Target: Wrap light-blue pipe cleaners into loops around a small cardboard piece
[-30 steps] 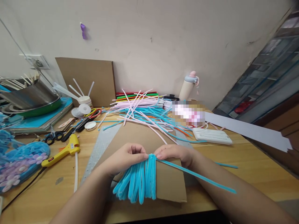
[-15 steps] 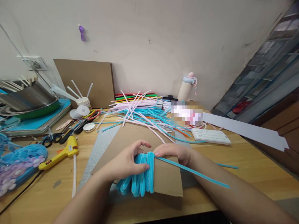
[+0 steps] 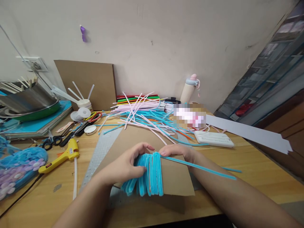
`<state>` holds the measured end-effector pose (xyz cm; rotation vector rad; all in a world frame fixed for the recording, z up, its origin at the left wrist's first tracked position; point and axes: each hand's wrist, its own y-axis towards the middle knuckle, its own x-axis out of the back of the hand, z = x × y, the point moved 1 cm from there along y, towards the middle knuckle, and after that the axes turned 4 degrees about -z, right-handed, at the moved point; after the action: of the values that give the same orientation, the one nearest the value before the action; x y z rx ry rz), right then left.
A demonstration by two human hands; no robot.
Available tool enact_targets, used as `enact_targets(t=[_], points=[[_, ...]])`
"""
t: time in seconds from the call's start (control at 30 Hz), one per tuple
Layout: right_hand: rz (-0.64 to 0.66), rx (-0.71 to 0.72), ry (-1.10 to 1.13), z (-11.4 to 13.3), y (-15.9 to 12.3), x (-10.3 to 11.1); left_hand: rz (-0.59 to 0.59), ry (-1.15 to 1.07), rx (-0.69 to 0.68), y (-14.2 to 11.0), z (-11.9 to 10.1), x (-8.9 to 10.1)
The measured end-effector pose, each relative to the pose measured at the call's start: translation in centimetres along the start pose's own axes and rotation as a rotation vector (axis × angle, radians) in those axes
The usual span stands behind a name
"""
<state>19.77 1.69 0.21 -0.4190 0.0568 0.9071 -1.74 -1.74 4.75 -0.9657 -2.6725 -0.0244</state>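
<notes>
Blue pipe cleaners [image 3: 155, 177] are wrapped side by side around a piece of cardboard [image 3: 178, 177], whose bare right end sticks out. My left hand [image 3: 134, 163] grips the wrapped bundle from the left, thumb across the front and fingers behind the top edge. With my right hand [image 3: 177, 151] I hold the cardboard's top edge, the thumb pressing beside the last turn; its other fingers are hidden behind the board. From that thumb a loose blue pipe cleaner end [image 3: 204, 167] stretches right, across my forearm.
Behind my hands lies a pile of pink and blue pipe cleaners [image 3: 144, 115]. A yellow glue gun [image 3: 60, 160] and scissors [image 3: 52, 141] are at the left. A white power bank [image 3: 213, 139] and a bottle [image 3: 188, 90] stand right. A larger cardboard sheet [image 3: 128, 139] lies beneath.
The wrapped cardboard has shifted slightly right and tilted, showing more of its bare end. My left thumb has slid a little left, and the loose end lies higher.
</notes>
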Motion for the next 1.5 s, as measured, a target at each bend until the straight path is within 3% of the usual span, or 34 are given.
enact_targets(t=[0.27,0.73,0.9,1.13,1.33,1.5], points=[[-0.001,-0.032,0.192,-0.5,0.0,-0.1,0.004,-0.008,-0.011,0.2,0.3,-0.1],[-0.037,-0.055,0.301,-0.6,0.5,-0.2,-0.036,0.081,0.068,0.4,0.7,-0.7],[-0.108,-0.069,0.260,0.1,0.1,-0.4,-0.079,0.090,0.075,0.6,0.9,-1.0],[-0.086,-0.127,0.197,0.0,0.4,-1.0,-0.155,0.037,0.160,1.3,1.7,-0.8],[0.023,-0.166,0.116,-0.6,1.1,-1.5,-0.075,-0.006,0.173,1.2,1.5,-0.9],[0.069,-0.053,-0.112,-0.3,1.9,-1.1,-0.022,-0.067,0.172,1.2,1.9,-1.2]])
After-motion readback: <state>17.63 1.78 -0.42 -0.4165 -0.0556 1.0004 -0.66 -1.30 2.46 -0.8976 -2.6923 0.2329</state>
